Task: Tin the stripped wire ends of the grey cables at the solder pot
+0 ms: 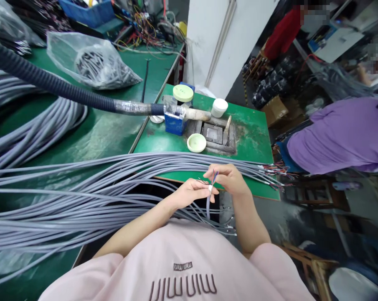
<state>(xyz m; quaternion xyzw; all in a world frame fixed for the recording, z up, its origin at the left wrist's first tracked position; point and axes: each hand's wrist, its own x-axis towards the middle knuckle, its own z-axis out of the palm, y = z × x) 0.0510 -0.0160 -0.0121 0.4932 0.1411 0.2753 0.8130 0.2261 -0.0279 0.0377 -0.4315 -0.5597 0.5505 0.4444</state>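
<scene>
My left hand point(193, 192) pinches a grey cable point(208, 209) close to its end, at a white band point(210, 188). Thin coloured wires point(214, 177), among them red and blue ones, fan out above the band. The fingers of my right hand point(228, 177) are closed around those wires. Just beyond my hands, a long bundle of grey cables point(176, 158) crosses the bench, its stripped ends point(275, 169) lying at the right edge. More grey cables point(113, 213) run below my left forearm.
A ribbed hose point(66, 92) reaches over the bench to a nozzle beside a solder pot point(214, 133). Near it stand a pale green dish point(196, 143), a white tub point(219, 108) and a blue box point(175, 123). A person in purple point(342, 138) sits at right.
</scene>
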